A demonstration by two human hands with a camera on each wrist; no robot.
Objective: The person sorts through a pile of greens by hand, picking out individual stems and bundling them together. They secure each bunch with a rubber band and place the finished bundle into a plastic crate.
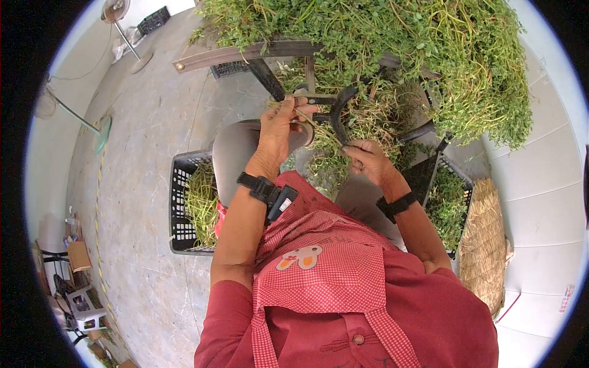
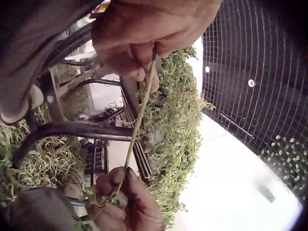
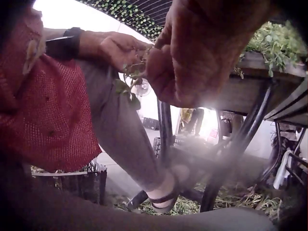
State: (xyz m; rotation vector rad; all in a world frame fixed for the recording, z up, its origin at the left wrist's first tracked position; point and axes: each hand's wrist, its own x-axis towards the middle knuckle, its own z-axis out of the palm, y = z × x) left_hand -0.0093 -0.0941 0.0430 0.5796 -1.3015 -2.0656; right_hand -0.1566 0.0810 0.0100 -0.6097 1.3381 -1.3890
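A thin green plant stem (image 2: pixel 138 118) stretches between both hands. My left hand (image 1: pixel 274 132) pinches one end of it between thumb and fingers. At the other end my right hand (image 1: pixel 370 161) holds it in curled fingers, with small leaves by the fingertips in the left wrist view. A few leaves (image 3: pixel 130 89) hang under the hands in the right wrist view. Just ahead of the hands, leafy greens (image 1: pixel 392 43) lie heaped on a wood-edged table (image 1: pixel 239 54) and droop over its side. Both hands are above the lap, near the table's curved black metal leg (image 1: pixel 337 116).
A black crate (image 1: pixel 180 246) of cut stems (image 1: pixel 199 202) stands left of the legs. Another crate (image 1: pixel 469 184) with leafy greens is at the right, beside a woven straw mat (image 1: pixel 485 245). Loose stems (image 1: pixel 392 104) lie below the table. Fans (image 1: pixel 101 135) stand at the far left.
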